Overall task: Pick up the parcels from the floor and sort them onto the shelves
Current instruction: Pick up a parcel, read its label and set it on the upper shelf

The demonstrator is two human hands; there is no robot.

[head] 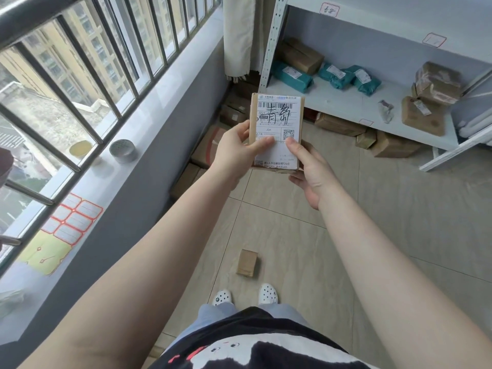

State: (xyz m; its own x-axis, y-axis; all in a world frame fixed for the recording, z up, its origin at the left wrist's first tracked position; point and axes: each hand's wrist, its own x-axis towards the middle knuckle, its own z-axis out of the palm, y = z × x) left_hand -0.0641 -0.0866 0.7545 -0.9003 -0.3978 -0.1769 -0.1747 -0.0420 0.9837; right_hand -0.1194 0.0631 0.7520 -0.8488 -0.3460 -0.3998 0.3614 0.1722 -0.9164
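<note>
A small brown cardboard parcel with a white shipping label and black handwriting is held up in front of me, label facing me. My left hand grips its left edge, thumb on the label. My right hand holds its lower right corner from beneath, thumb on the label. Another small brown parcel lies on the tiled floor just ahead of my white shoes. The white metal shelf stands ahead to the right, carrying teal bagged parcels and brown boxes.
A grey windowsill runs along the left under a barred window, with a round metal tin and sticker sheets on it. More brown boxes lie beneath the shelf, and others along the wall. A curtain hangs beside the shelf post.
</note>
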